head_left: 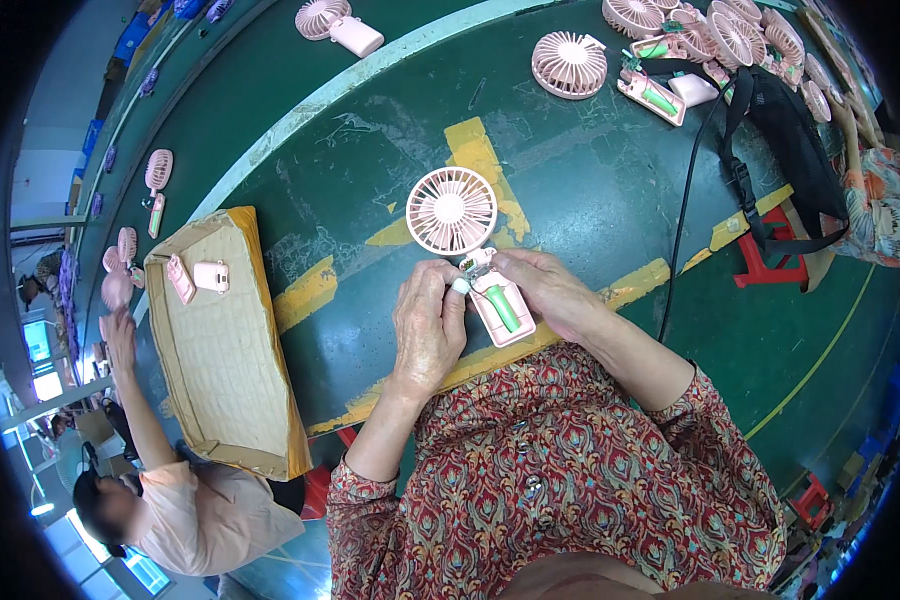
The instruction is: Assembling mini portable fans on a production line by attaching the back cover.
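Note:
A pink handheld fan [451,211] lies in front of me on the green worktable, its round grille pointing away from me. Its handle [500,309] is uncovered, showing a green cylindrical battery [503,308] and a small circuit board near the neck. My left hand [426,325] pinches the neck's left side, with a white wrap [461,286] on the thumb. From the other side, my right hand [553,291] grips the handle's top by the board. Whatever small parts or wires sit between my fingertips are partly hidden.
Left of me stands a shallow cardboard tray [282,360] with two pink casing pieces. Several pink fans [735,38] are heaped at the far right beside a black bag [785,150] and dark cord [692,170]. A co-worker [205,510] reaches in at left.

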{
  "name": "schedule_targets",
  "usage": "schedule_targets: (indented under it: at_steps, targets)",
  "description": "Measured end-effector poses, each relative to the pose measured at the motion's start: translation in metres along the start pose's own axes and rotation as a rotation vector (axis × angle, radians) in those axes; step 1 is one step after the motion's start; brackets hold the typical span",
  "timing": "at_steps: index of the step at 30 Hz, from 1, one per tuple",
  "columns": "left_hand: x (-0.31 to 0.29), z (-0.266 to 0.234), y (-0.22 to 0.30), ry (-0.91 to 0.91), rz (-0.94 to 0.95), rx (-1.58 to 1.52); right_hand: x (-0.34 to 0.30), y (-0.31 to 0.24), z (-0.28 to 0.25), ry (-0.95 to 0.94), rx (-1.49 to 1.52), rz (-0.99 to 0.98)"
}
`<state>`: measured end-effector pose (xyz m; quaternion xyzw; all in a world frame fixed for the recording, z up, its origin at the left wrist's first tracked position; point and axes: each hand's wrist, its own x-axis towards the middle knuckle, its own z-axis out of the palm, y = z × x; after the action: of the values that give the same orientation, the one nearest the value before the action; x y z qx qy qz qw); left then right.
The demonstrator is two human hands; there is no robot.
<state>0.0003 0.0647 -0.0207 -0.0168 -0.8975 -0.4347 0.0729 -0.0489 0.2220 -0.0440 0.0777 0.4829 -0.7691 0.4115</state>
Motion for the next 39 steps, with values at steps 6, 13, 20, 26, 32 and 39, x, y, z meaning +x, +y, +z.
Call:
schedule_targets:
  at_steps: [6,13,20,26,32,39]
  targets:
    - [0.001,-0.001,-0.002,-0.014,0.064,0.07,-0.002,0.0,0.002,-0.004,-0.011,-0.025]
    - [0.0,-0.003,0.0,-0.012,0.149,0.22,-0.003,0.0,0.002,-0.003,-0.176,-0.077]
    - [-0.001,-0.008,0.007,-0.065,0.26,0.24,-0.006,-0.002,0.001,-0.048,-0.164,-0.08]
    - [0.0,-0.009,0.012,-0.12,0.316,0.321,-0.007,-0.004,-0.002,-0.21,-0.251,-0.148]
    - [0.002,-0.009,0.015,-0.18,0.32,0.393,-0.008,-0.004,-0.002,-0.192,-0.263,-0.144]
    - [0.009,-0.008,0.025,-0.282,0.306,0.469,-0.01,-0.003,-0.001,-0.14,-0.411,-0.17]
